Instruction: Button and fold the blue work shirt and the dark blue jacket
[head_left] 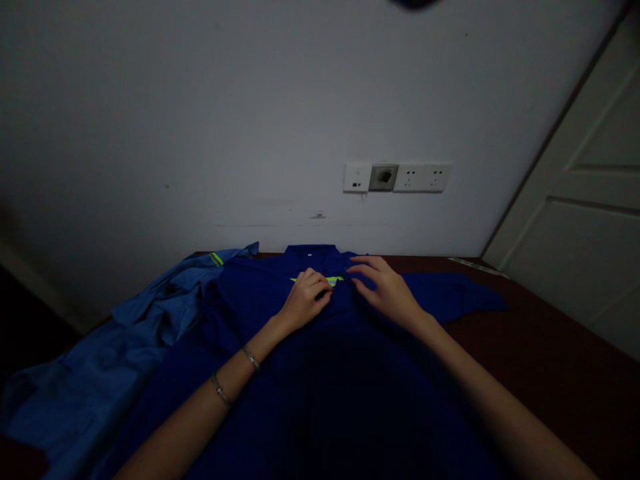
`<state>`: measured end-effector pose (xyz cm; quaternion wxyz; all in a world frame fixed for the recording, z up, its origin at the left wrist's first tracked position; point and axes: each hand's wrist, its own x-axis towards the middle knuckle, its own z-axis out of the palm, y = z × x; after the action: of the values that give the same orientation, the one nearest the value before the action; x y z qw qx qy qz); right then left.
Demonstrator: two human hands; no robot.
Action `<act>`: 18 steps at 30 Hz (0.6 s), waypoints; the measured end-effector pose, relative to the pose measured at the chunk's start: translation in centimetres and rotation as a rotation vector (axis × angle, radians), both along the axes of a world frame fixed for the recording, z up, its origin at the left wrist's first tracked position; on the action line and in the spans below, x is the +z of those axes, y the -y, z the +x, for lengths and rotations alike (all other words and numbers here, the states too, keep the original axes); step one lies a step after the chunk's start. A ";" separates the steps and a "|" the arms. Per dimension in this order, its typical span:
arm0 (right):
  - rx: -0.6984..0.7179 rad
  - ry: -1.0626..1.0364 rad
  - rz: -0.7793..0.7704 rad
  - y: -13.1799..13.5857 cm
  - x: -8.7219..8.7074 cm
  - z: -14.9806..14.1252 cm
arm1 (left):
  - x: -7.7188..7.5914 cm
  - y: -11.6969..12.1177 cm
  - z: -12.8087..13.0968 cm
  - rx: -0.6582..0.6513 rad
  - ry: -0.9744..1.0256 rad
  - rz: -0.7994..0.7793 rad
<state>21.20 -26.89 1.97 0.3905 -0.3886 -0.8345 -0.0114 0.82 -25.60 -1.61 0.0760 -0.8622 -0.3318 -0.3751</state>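
A dark blue work jacket (260, 287) lies spread out before me, its collar toward the wall and a sleeve reaching right. A yellow-green reflective strip (334, 281) crosses its chest. Over that strip is my left hand (309, 297), its fingers bent together and thumb close to the fingertips, apparently pinching the cloth. Just to the right, my right hand (384, 288) has its fingers apart near the jacket's upper chest, holding nothing. The lower part of the jacket is in deep shadow.
A lighter blue garment (160, 313) with a yellow-green stripe lies crumpled at the left. The dark reddish tabletop (545, 347) shows at the right, against the wall (240, 120). Sockets (420, 178) sit above it, and a white panelled door (590, 207) stands at right.
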 end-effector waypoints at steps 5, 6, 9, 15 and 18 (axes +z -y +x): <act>0.118 0.282 0.191 0.3 -0.2 -0.5 | -0.2 0.2 0.2 -0.018 -0.007 -0.025; 0.124 0.303 0.201 0.3 -0.5 -0.7 | -0.2 0.2 0.3 -0.023 -0.007 -0.034; 0.128 0.330 0.209 0.1 -1.0 -0.9 | -0.2 0.2 0.4 -0.065 0.005 -0.066; 0.178 0.320 0.185 0.0 -0.7 -0.3 | -0.1 -0.3 0.2 -0.237 0.052 -0.157; 0.198 0.312 0.173 0.0 -0.7 -0.2 | -0.1 -0.5 0.1 -0.267 0.048 -0.179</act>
<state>21.04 -26.86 1.30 0.2875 -0.2633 -0.9149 -0.1047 0.93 -25.08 -1.70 -0.0594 -0.8928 -0.2480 -0.3713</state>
